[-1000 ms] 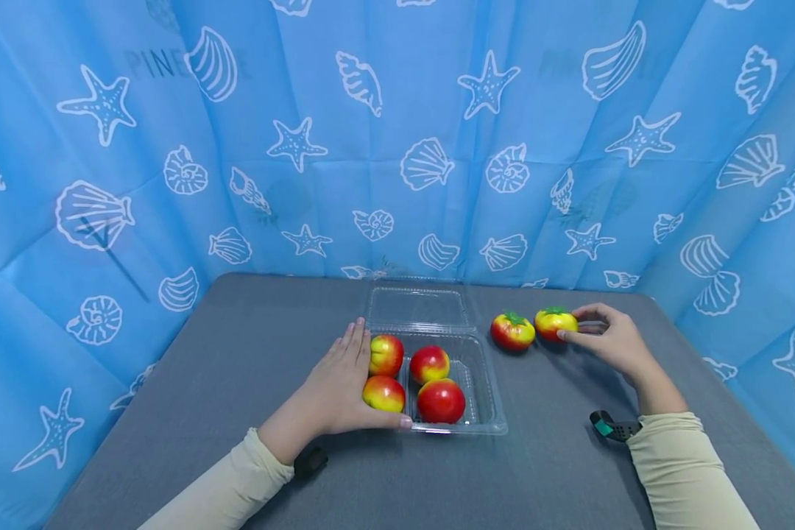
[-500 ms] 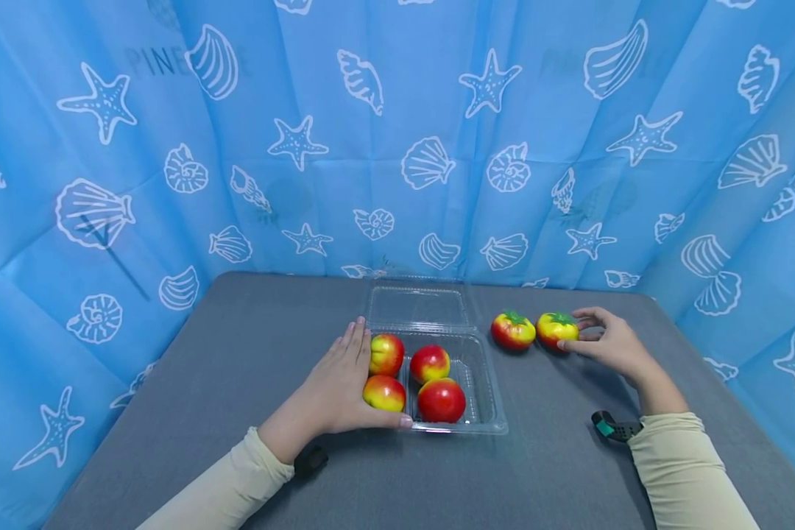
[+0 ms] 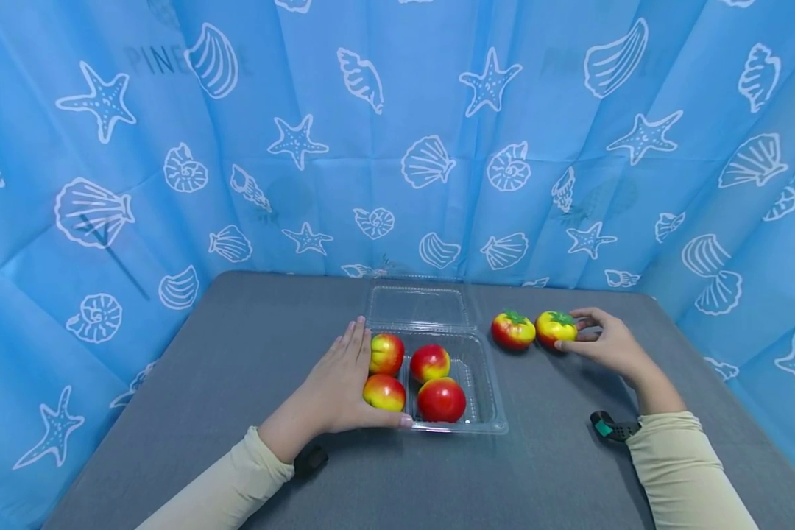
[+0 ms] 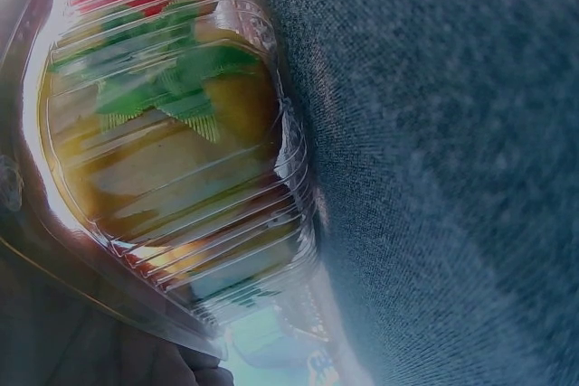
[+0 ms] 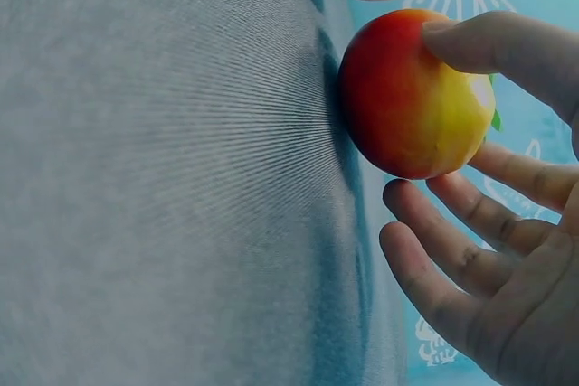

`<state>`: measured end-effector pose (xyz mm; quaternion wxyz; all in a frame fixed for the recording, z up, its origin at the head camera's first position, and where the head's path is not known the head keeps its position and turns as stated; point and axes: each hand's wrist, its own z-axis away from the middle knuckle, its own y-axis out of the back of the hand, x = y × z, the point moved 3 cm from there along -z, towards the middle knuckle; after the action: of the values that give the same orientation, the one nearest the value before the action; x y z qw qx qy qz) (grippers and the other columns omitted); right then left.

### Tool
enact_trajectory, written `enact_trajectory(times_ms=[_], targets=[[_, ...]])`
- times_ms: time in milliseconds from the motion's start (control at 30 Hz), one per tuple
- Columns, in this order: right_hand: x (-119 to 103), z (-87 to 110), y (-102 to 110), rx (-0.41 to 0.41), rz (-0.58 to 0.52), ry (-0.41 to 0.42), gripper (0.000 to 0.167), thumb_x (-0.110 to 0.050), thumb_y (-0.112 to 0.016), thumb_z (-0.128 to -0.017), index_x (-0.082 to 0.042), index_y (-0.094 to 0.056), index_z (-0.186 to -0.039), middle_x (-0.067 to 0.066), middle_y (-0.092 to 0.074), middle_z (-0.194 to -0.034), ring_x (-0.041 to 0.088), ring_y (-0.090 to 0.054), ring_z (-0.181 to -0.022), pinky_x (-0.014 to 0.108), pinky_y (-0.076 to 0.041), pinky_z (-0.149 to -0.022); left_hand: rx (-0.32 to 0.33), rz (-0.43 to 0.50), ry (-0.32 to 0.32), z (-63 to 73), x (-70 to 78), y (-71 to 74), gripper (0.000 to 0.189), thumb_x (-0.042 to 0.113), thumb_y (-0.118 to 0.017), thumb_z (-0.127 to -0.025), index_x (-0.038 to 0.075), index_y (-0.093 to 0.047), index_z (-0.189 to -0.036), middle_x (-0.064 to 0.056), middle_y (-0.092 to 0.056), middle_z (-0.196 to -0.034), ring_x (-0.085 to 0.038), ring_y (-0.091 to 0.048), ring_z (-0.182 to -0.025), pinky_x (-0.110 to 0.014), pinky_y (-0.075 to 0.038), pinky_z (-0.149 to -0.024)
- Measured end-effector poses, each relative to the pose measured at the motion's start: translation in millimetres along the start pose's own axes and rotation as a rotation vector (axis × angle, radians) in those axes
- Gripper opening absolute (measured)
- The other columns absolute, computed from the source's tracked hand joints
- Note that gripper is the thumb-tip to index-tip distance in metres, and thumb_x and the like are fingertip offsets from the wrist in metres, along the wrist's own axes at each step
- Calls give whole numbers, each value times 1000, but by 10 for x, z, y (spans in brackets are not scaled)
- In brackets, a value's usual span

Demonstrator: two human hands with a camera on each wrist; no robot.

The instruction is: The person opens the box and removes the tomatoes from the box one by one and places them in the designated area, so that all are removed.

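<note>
A clear plastic clamshell box stands on the table, its lid folded back. Inside are several red-and-yellow toy tomatoes, among them a red one at the front. My left hand lies with straight fingers along the box's left wall, thumb at the front edge. Through the ribbed wall, the left wrist view shows a tomato's green leaves. On the right, my right hand pinches a yellow-and-red toy tomato between thumb and fingers, close against the cloth. Another tomato sits just left of it.
Grey cloth covers the table. A blue curtain with white shells and starfish hangs behind and at the sides. The lid reaches back near the table's far edge. A dark strap with a device is on the right wrist.
The tomato in my right hand has lowered slightly and tilted, so its green leaves show more. My left hand and the box have stayed in place.
</note>
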<state>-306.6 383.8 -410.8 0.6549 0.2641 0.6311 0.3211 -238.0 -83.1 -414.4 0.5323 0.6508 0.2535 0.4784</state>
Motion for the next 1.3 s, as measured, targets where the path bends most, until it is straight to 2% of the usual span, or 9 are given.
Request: enact_trajectory(times_ms=[300, 600, 900, 1133, 1233, 1300], targets=[[-37, 21, 34, -3, -1, 9, 83, -41, -75, -99, 4, -39, -158, 36, -49, -147, 55, -56, -131, 60, -57, -100, -7, 4, 2, 5, 6, 4, 138, 94, -62, -73, 7, -18, -170, -14, -4, -181, -37, -7, -167, -58, -24, -132], [-127, 71, 138, 44, -5, 26, 82, -43, -75, -100, 3, -39, -158, 37, -46, -152, 57, -51, -135, 67, -54, -100, -5, 2, 4, 1, 15, 23, 140, 94, -63, -72, 6, -17, -170, -14, -4, -181, -37, -8, -167, -57, -24, -132], [-359, 140, 164, 95, -8, 110, 77, -44, -77, -98, -1, -45, -154, 31, -46, -157, 56, -49, -139, 75, -47, -104, -4, -6, 16, 5, 20, 24, 140, 94, -64, -71, 6, -18, -170, -15, -5, -181, -37, -9, -167, -56, -26, -132], [-666, 237, 157, 109, -10, 194, 68, -38, -77, -98, -2, -50, -149, 28, -53, -150, 51, -52, -138, 73, -45, -109, -5, -2, 14, 2, 19, 23, 140, 94, -63, -72, 6, -17, -170, -15, -4, -181, -37, -8, -167, -56, -25, -132], [-799, 279, 130, 116, -26, 230, 64, -34, -77, -99, -3, -51, -150, 25, -56, -148, 49, -55, -135, 70, -47, -109, -2, 0, 12, 3, 16, 18, 140, 94, -63, -71, 6, -17, -170, -15, -4, -181, -37, -8, -167, -56, -24, -132], [-877, 308, 101, 122, -31, 257, 61, -31, -77, -100, -5, -53, -150, 23, -58, -146, 47, -58, -133, 54, -55, -108, 0, 1, 8, 3, 14, 14, 140, 94, -63, -71, 6, -17, -170, -15, -4, -180, -37, -8, -167, -56, -24, -132]])
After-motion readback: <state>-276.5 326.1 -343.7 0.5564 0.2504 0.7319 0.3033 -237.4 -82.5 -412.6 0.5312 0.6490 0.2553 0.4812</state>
